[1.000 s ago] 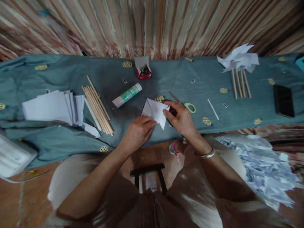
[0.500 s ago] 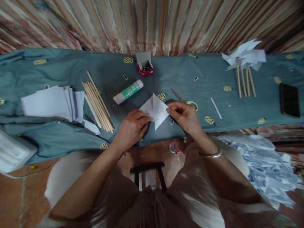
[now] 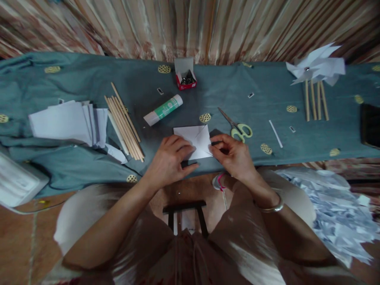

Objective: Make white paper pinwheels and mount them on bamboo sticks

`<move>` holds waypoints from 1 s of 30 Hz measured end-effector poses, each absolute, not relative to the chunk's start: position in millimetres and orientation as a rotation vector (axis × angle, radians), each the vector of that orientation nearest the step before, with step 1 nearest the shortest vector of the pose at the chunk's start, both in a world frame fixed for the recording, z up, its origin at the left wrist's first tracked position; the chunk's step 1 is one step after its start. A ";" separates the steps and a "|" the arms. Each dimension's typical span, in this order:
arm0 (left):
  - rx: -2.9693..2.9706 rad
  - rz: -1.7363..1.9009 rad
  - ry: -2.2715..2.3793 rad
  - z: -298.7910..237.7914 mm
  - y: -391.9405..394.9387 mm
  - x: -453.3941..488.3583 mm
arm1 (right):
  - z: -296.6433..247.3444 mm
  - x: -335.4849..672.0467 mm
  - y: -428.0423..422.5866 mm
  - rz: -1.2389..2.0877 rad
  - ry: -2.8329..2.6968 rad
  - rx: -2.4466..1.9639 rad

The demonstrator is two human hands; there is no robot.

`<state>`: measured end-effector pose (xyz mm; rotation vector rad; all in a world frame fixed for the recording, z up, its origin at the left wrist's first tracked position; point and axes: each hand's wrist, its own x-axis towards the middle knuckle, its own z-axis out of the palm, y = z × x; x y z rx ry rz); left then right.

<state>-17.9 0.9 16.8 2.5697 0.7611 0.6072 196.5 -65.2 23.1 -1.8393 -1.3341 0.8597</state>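
A white square of paper (image 3: pixel 192 134) with cut or crease lines running toward its middle lies at the front of the table, between my hands. My left hand (image 3: pixel 170 158) rests its fingertips on the paper's left part, the thumb stretched out apart below. With thumb and fingers, my right hand (image 3: pixel 234 156) pinches the paper's right edge. Beyond the right hand lie scissors (image 3: pixel 236 126) with pale green handles, blades apart from the paper. A glue stick (image 3: pixel 164 110) with a green label lies behind the left hand.
An open red box (image 3: pixel 187 81) of small dark metal pieces stands at the back. Wooden sticks (image 3: pixel 124 126) and stacked paper sheets (image 3: pixel 62 122) lie left. At right are paper pinwheels (image 3: pixel 320 65) on sticks, a paper strip (image 3: pixel 276 133) and a dark phone (image 3: pixel 369 124). Paper scraps (image 3: pixel 341 213) are heaped below.
The paper has gone from a raised, folded-looking shape to lying flatter as a square. My left thumb has come off it and spread away. The view has shifted slightly.
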 end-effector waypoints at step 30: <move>2.787 0.784 0.575 15.4 -15.6 -15.2 | 21.1 211.3 -69.7 0.986 -1.657 -1.412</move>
